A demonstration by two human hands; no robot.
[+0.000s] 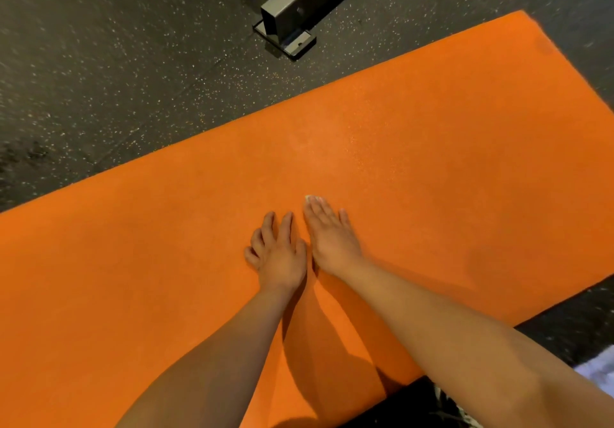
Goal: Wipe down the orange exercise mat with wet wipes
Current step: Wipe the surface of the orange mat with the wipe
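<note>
Left hand [280, 256] rests released on the flat orange exercise mat [432, 162]; right hand [330, 240], fingers straight, presses a white wet wipe [314, 199].

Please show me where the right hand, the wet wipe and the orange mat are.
right hand [332, 240]: head view, back of the hand.
wet wipe [314, 198]: head view, white edge showing beyond that hand.
orange mat [432, 162]: head view, bare upper surface.
</note>
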